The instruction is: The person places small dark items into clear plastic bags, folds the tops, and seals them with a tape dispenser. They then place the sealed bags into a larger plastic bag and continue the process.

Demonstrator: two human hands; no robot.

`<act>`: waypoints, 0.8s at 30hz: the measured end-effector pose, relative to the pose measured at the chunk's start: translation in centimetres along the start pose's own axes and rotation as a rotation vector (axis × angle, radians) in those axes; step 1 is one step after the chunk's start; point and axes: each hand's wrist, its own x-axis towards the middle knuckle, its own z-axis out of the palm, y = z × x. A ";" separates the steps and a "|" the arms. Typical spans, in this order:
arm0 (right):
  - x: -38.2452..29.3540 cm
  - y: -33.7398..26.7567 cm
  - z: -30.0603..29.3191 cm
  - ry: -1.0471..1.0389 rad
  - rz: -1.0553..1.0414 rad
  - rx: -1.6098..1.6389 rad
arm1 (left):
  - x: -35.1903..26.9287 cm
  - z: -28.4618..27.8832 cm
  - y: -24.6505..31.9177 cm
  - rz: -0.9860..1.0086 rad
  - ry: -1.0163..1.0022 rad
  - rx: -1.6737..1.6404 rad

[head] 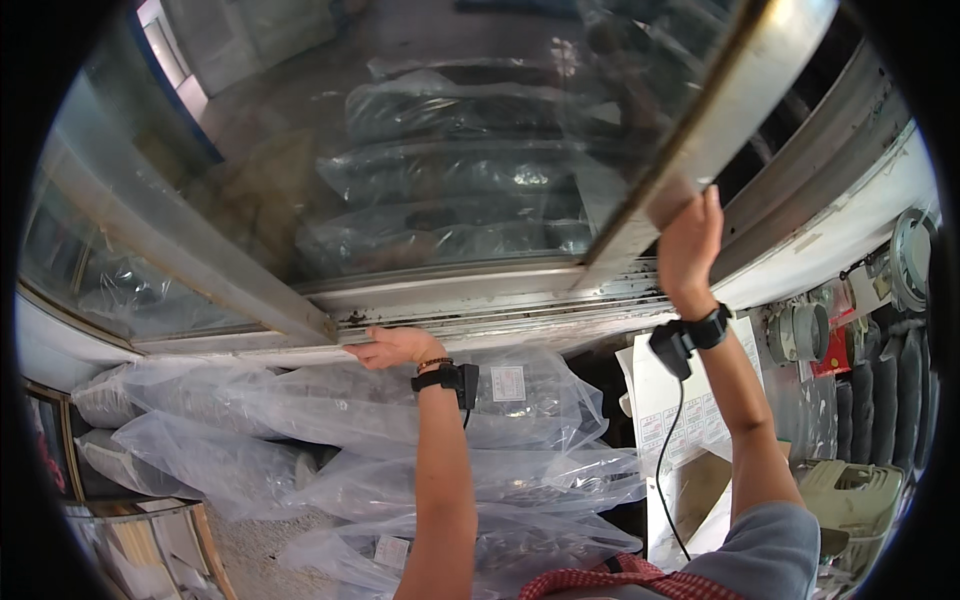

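A sliding window with a metal frame (450, 292) and a dusty glass pane (450, 187) stands before me. My right hand (690, 240) is raised against the upright edge of the window sash (675, 180), its fingers pointing up; whether it grips the edge cannot be told. Low on the left, my left hand (397, 346) rests at the sill (487, 322), beside the foot of another metal upright (247, 277), palm partly up and fingers loosely apart. Nothing shows in it. Both wrists carry black strapped devices.
Clear plastic bags (345, 405) with labels are stacked below the sill. White label sheets (675, 397) lie at the right, near a pale green plastic object (847, 495) and metal rings (802, 330). A framed glass item (150, 547) stands lower left.
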 end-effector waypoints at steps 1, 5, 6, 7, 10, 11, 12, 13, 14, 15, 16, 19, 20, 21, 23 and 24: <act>-1.0 0.8 1.8 -0.039 -0.003 0.019 | 0.0 -0.1 0.2 -0.013 -0.001 -0.024; -4.7 3.5 9.8 -0.439 0.061 -0.075 | -0.1 -0.4 1.3 -0.035 -0.006 -0.103; -5.0 5.0 11.3 -0.521 0.063 -0.124 | 0.1 -0.3 1.0 -0.038 -0.003 -0.109; -5.4 5.3 13.4 -0.609 0.044 -0.120 | -0.2 0.0 0.5 -0.014 -0.001 -0.092; -7.3 7.4 19.4 -0.701 0.092 -0.176 | 0.2 0.2 0.1 0.040 0.047 -0.062; -7.6 8.5 20.8 -0.734 0.091 -0.182 | -0.3 0.4 0.0 0.062 0.047 -0.056; -8.3 9.8 22.8 -0.745 0.088 -0.159 | 0.2 0.6 -0.5 0.093 0.066 -0.049; -9.0 10.7 24.4 -0.757 0.090 -0.140 | 0.3 0.5 -0.2 0.118 0.084 -0.038; -9.6 11.2 25.5 -0.771 0.083 -0.161 | 0.0 0.7 0.2 0.027 0.114 0.003; -10.0 11.4 26.5 -0.769 0.078 -0.169 | -0.2 1.1 -0.2 -0.027 0.169 -0.050; -10.6 11.7 27.6 -0.774 0.079 -0.168 | -0.2 1.1 -0.4 -0.030 0.194 -0.049; -11.7 13.3 30.1 -0.795 0.072 -0.178 | -0.5 0.9 -0.8 0.031 0.154 -0.012; -11.7 13.5 30.6 -0.817 0.089 -0.174 | -0.7 0.9 -1.0 0.061 0.113 0.002; -11.5 13.3 30.5 -0.844 0.105 -0.168 | -0.7 0.8 -1.3 0.090 0.075 0.014; -10.7 11.7 28.9 -0.896 0.224 -0.130 | -1.0 0.8 -1.7 0.140 0.004 0.034; -10.5 10.6 28.2 -0.932 0.286 -0.105 | -0.8 0.6 -1.8 0.161 -0.021 0.044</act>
